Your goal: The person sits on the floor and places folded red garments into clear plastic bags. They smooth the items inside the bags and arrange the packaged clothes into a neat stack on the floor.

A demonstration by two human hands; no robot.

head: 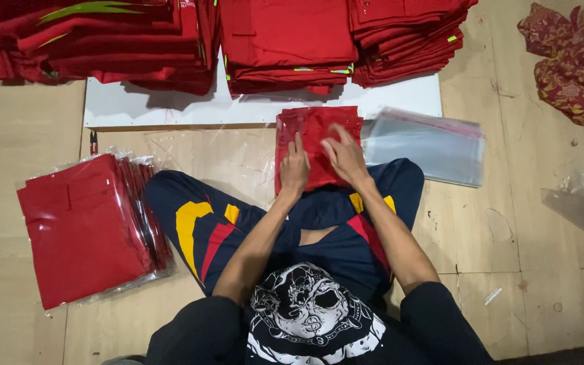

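Seated cross-legged on the floor, the person presses both palms flat on a folded red garment [315,135] lying just beyond their knees. The left hand [295,165] has fingers together, flat; the right hand [346,157] is spread over the cloth. Right of it lies a pile of clear plastic bags [427,145]. At left sits a stack of bagged red garments [86,226]; further off, stacks of folded red clothes [285,40] rest on a white board [170,108]

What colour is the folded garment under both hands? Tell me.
Red, plain; the folded garment shows best in the head view.
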